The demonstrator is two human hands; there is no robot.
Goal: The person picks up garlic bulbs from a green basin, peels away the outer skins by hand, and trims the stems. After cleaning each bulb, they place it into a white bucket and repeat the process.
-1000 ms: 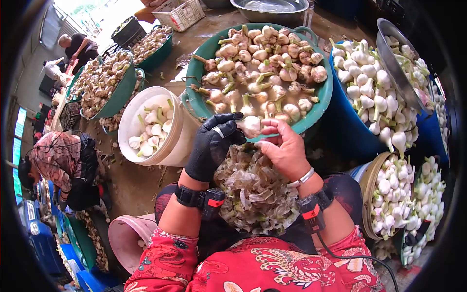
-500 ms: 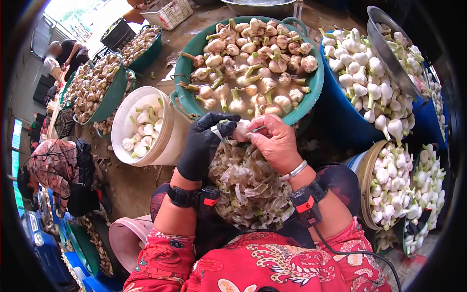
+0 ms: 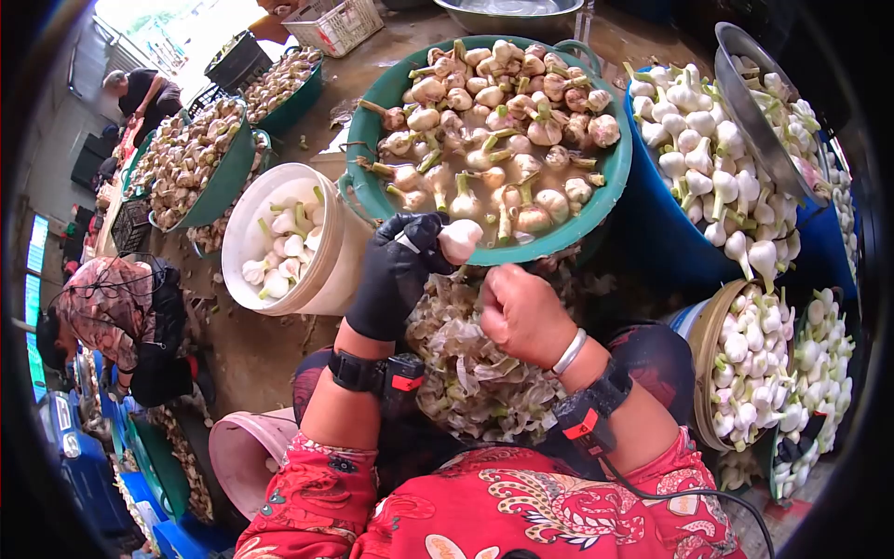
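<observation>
My left hand (image 3: 396, 279), in a black glove, holds a pale garlic bulb (image 3: 460, 241) at the near rim of the green basin (image 3: 617, 191). Muddy water and many unpeeled bulbs fill that basin. Bare and with its fingers curled in, my right hand (image 3: 527, 316) is just right of and below the bulb, apart from it; whether it pinches anything is hidden. Beneath both hands lies a heap of papery garlic skins (image 3: 484, 373). A white bucket (image 3: 349, 256) with peeled bulbs stands left of my gloved hand.
Blue tub (image 3: 652, 219) of white garlic at right, with a metal bowl (image 3: 745, 102) tilted over it. A beige bucket (image 3: 705, 373) of bulbs stands lower right, a pink bucket (image 3: 237, 456) lower left. One person (image 3: 112, 307) bends at left; another (image 3: 149, 93) is farther back.
My right hand has come off the bulb and moved down, its fingers now curled. The bulb stays in my left hand. The surroundings have shifted slightly right in view.
</observation>
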